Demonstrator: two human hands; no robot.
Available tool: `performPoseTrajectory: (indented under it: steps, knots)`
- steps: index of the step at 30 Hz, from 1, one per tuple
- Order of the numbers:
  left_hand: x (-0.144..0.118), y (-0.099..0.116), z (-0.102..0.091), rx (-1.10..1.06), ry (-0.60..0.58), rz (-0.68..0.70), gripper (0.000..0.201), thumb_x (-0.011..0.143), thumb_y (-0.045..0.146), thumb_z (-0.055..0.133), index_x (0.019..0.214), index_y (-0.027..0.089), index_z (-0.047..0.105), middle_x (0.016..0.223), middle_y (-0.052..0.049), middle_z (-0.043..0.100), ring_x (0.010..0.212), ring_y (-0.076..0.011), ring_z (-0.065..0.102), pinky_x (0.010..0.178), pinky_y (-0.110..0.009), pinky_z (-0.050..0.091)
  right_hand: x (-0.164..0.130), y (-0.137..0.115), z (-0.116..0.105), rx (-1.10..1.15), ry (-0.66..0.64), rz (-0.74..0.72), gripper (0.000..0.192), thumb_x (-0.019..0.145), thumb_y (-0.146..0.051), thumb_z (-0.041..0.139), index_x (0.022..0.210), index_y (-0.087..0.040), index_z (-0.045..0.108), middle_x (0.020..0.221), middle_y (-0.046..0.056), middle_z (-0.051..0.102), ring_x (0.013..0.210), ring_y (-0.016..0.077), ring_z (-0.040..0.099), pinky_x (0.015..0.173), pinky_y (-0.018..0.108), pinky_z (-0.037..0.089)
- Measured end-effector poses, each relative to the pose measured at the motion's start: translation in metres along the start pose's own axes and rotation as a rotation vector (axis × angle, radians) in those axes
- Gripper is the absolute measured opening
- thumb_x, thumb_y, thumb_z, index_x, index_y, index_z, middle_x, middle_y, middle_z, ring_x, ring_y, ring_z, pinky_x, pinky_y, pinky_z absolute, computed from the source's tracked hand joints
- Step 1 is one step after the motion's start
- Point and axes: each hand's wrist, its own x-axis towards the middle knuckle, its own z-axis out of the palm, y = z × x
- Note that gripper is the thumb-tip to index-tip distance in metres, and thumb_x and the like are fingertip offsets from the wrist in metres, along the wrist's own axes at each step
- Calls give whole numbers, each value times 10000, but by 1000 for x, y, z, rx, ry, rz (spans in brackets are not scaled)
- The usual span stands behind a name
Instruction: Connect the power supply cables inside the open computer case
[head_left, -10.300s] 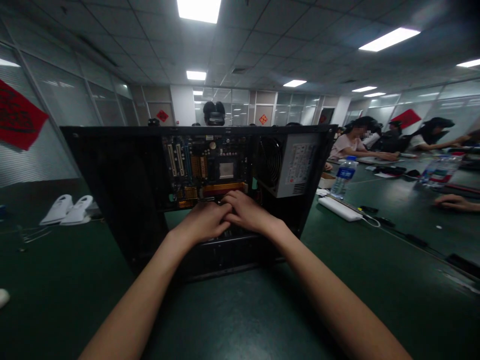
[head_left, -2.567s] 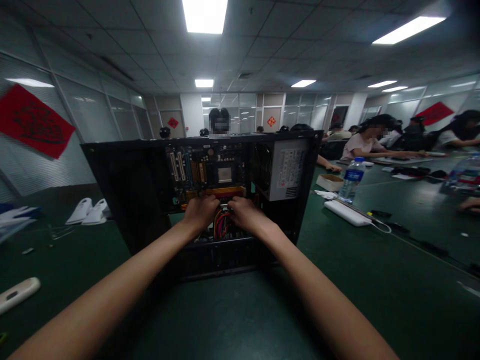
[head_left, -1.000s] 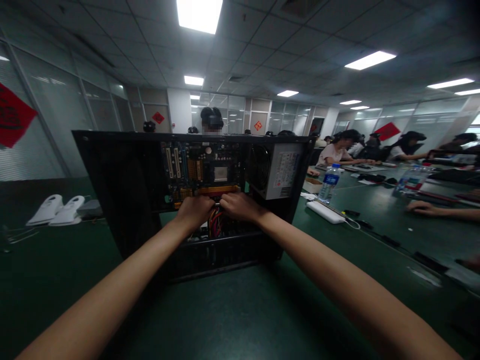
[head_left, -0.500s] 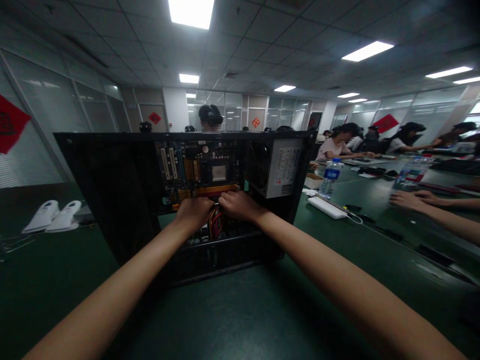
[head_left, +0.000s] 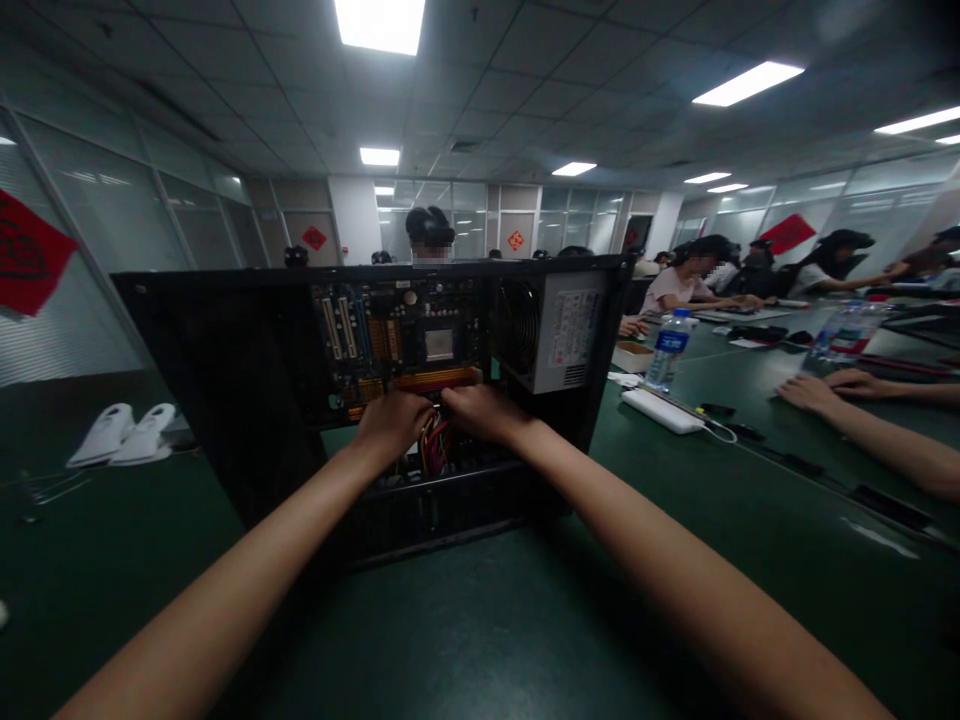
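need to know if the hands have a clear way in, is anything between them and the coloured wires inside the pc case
Nothing visible. The left hand and right hand are already inside the open case, on either side of the wire bundle.

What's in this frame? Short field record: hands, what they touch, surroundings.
left hand: inside open computer case, at lower edge of motherboard
right hand: beside it, over the coloured cables
grip: fingers curled; what they hold is hidden
power supply: right side of case
table: green; water bottle, white power strip
others: another person's hands at right
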Motion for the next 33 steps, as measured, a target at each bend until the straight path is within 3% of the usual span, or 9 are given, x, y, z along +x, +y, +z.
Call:
performPoseTrajectory:
  steps: [6, 17, 33]
  knots:
    - [1, -2, 3, -53, 13, -9, 278, 971, 330, 513, 1056, 260, 768, 1048, -56, 775, 984, -256, 722, 746, -309, 491, -9, 8, 2, 322, 72, 181, 196, 927, -121, 602, 1099, -122, 697, 1094, 109, 739, 1030, 215, 687, 839, 270, 468]
    - [0, 4, 0, -23, -2, -12, 303, 957, 272, 490, 1072, 240, 769, 1078, -74, 769, 1002, -270, 718, 772, -342, 506, -6, 6, -1, 327, 46, 218, 224, 931, -169, 560, 998, -135, 772, 1002, 95, 771, 939, 219, 715, 752, 271, 463]
    - [0, 2, -1, -11, -17, -74, 316, 954, 320, 471, 1061, 265, 763, 1041, -71, 776, 989, -276, 721, 763, -341, 494, -6, 3, -5, 328, 35, 215, 223, 938, -172, 563, 1023, -123, 763, 1017, 117, 761, 957, 227, 703, 749, 278, 441]
